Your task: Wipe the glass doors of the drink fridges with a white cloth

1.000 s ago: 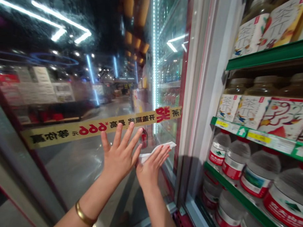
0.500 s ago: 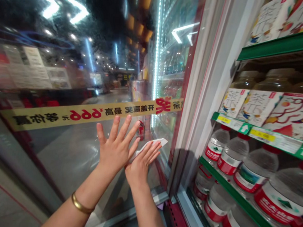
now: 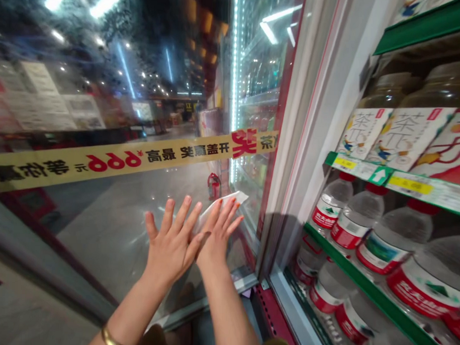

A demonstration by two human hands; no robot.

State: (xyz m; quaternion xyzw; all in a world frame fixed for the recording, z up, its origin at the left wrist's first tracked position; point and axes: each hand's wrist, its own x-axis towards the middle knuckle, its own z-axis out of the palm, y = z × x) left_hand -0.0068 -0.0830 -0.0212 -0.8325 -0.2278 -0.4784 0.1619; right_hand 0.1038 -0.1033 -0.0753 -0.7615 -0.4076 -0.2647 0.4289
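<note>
The left hand (image 3: 172,246) is spread wide in the lower middle of the frame, back of the hand toward the viewer, its fingers fanned upward and nothing in its grasp. Its palm faces a glass door (image 3: 111,221); whether the whole palm touches the pane cannot be told. The right hand (image 3: 214,237) is just beside it, toward the centre of the frame, with its fingers straight and close together, laid over a white tissue (image 3: 241,196). The tissue lies between this hand and the glass, flat under the fingers rather than gripped; one pointed corner shows beyond the fingertips, and another strip of it appears between the two hands. The left thumb overlaps the edge of the right hand in this view. A gold bracelet (image 3: 111,339) circles the left wrist at the bottom edge.

Above the hands, a yellow strip (image 3: 66,168) with mirrored lettering in black and red crosses the pane from the left edge to the door's right side. Through the glass, a red object (image 3: 214,186) stands just above the fingers. On the right of the frame, bottles with red caps (image 3: 358,217) line a shelf with a green edge (image 3: 362,274), below drinks with white patterned labels (image 3: 408,136).
</note>
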